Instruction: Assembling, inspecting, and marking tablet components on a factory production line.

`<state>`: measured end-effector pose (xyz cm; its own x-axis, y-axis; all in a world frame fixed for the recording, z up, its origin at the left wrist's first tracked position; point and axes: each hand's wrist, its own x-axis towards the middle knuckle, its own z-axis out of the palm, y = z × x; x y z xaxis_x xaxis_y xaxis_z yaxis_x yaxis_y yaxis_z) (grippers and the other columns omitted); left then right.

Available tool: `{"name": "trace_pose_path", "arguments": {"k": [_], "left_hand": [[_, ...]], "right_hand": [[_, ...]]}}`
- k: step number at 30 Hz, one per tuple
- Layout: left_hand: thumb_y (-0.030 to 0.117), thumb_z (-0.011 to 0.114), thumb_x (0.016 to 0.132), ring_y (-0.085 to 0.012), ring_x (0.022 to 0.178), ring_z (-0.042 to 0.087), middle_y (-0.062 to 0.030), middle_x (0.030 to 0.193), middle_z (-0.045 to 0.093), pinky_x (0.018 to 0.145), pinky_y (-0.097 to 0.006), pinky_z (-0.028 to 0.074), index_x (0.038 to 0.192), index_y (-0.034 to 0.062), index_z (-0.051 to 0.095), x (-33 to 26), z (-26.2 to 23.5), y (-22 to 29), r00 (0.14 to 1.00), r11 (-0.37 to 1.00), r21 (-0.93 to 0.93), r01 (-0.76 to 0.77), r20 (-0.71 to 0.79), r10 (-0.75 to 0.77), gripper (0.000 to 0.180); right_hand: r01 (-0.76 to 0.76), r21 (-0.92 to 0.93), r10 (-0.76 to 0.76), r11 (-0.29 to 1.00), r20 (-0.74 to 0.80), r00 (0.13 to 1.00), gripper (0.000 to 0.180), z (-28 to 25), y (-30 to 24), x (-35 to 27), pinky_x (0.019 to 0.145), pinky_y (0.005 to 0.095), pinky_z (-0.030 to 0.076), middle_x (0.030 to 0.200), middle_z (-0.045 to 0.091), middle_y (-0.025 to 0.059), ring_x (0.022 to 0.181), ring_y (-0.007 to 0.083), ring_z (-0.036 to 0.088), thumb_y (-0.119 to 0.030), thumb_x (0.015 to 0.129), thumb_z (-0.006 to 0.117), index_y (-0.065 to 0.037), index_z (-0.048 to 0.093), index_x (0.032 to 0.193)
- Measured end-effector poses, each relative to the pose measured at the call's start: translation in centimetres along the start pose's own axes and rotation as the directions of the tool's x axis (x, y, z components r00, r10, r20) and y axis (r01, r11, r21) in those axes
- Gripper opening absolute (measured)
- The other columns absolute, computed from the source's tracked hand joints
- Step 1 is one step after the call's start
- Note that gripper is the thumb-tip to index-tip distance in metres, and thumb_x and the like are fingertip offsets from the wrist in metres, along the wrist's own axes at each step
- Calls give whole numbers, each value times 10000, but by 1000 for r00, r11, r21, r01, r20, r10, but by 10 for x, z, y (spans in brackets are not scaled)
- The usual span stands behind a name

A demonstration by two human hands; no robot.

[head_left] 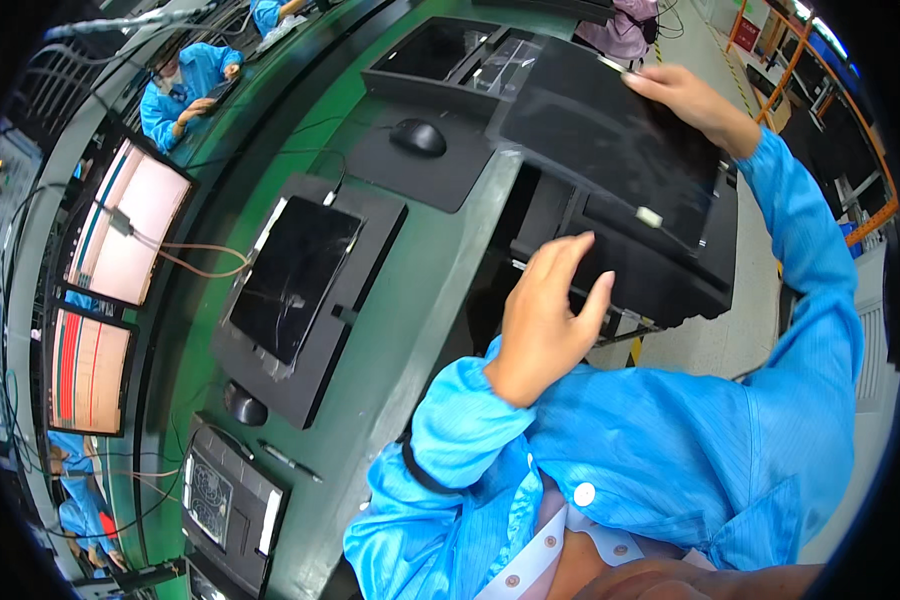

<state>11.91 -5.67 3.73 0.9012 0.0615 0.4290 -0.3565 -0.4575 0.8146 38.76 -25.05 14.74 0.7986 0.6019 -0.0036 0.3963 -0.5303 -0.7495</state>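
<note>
Left hand [545,310]: fingers spread, gripping the near edge of the black panel [610,140].
Right hand [690,100]: clasps its far corner.
Panel: held tilted above a black tray [670,290].
Risk: a slipping grip could drop it onto the tray.

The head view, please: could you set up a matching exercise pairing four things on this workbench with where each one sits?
Things:
1. computer mouse
2. dark flat panel
3. tablet-like screen
4. two lit monitors

Places:
A. held between both hands, at upper right
B. at the left edge, showing pale pink screens
C. on a black mat on the green bench
D. lying in a black fixture at the bench's middle

Pairs: 1-C, 2-A, 3-D, 4-B
</note>
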Motion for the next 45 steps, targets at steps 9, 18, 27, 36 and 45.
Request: {"name": "trace_pose_path", "arguments": {"k": [9,18,27,36,45], "left_hand": [[389,763,855,-459,1512,212,-278,1606,275,1214,-623,151,1507,44,440,46,80,-64,919,862,360,-356,303,253,806],[135,751,887,-427,1427,419,-218,1510,463,1156,-503,389,1338,48,611,6,5,-53,987,944,290,-156,80,138,480],[82,710,927,-295,1091,676,-158,1158,700,960,-367,520,1154,8,704,-143,-102,-6,709,868,184,461,-664,-236,239],[62,680,947,-256,1055,688,-131,1104,725,938,-343,519,1120,-2,714,-223,-115,26,408,793,63,606,-880,-243,187],[156,776,902,-247,1223,620,-152,1315,649,1059,-383,481,1473,53,500,-194,-112,2,605,886,-77,458,-704,-373,642]], "right_hand": [[323,-650,-471,688,-62,880,431,-8,79,1,904,419,511,1099,663,193,1035,359,644,-366,939,679,27,701,1117],[604,-477,-457,638,398,796,817,96,53,239,1116,473,397,1396,537,240,1317,409,500,-676,919,568,21,584,1343],[691,-397,-591,604,359,722,684,104,62,265,1082,463,386,1270,530,204,1242,412,493,-358,684,774,-20,610,1256],[750,-337,-768,569,108,631,367,129,64,290,766,425,404,862,472,155,836,320,494,-245,813,748,-7,470,844],[730,-623,-949,279,-65,307,342,64,-59,286,724,420,492,910,655,266,850,441,637,-243,1066,512,22,615,1257]]}}
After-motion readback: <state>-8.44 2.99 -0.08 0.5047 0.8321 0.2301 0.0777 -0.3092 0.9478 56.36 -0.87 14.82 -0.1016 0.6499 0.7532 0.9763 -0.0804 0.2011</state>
